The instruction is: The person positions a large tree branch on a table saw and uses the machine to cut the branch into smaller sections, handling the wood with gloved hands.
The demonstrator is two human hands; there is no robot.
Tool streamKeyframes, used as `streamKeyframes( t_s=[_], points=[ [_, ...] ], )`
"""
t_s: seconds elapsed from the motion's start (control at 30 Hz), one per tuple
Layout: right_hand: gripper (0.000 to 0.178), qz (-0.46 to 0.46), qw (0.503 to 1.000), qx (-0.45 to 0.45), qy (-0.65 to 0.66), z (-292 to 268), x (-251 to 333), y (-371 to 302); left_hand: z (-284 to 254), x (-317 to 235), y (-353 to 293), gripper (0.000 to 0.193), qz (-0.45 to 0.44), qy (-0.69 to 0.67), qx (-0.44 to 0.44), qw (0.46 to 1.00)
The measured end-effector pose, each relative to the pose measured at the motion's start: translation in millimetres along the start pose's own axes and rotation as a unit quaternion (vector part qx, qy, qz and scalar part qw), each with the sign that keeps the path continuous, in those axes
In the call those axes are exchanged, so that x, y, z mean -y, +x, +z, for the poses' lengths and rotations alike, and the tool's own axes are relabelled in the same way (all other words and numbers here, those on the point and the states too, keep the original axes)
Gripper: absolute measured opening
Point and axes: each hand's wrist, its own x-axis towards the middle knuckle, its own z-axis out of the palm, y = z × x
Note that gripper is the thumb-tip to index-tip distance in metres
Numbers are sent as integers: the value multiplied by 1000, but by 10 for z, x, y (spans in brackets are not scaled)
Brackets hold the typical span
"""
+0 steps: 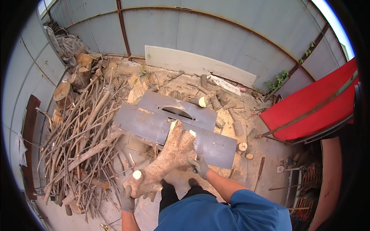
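Note:
Both my hands hold a thick, forked log (162, 161) with rough brown bark and several pale cut ends. My left hand (127, 200), in a grey glove, grips its lower left end near a round cut stub. My right hand (199, 168), also gloved, is closed on its right side near the middle. The log slants up and away to the right, its far forked end over the near edge of a table saw (216, 148) with a dark flat top. A curved saw blade (177, 112) rises from the slot just beyond that end. My fingertips under the log are partly hidden.
A big heap of cut branches (83, 142) lies on the left, with stumps (63, 93) behind it. Short logs (238, 128) are scattered right of the saw. A red panel (308, 106) leans at the right, above a rack (298, 188). A metal rod (259, 174) lies nearby.

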Motion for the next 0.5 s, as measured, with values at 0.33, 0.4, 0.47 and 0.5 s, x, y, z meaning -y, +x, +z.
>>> streamKeyframes(
  t_s=[0.33, 0.4, 0.47, 0.5],
  points=[
    [84, -7, 994, -111, 10, -1166, -119, -321, 933, 607, -302, 82, -29, -14, 46, 998],
    [87, -33, 992, -119, -6, -1428, -14, -220, 1239, 764, -298, 64, 6, -12, 27, 1000],
    [90, -32, 991, -133, 3, -1587, 74, -79, 1592, 781, -287, 67, -39, -146, 30, 988],
    [91, -36, 992, -123, 2, -1632, 123, -37, 1511, 1020, -177, 67, -59, -140, 61, 987]
  ],
)
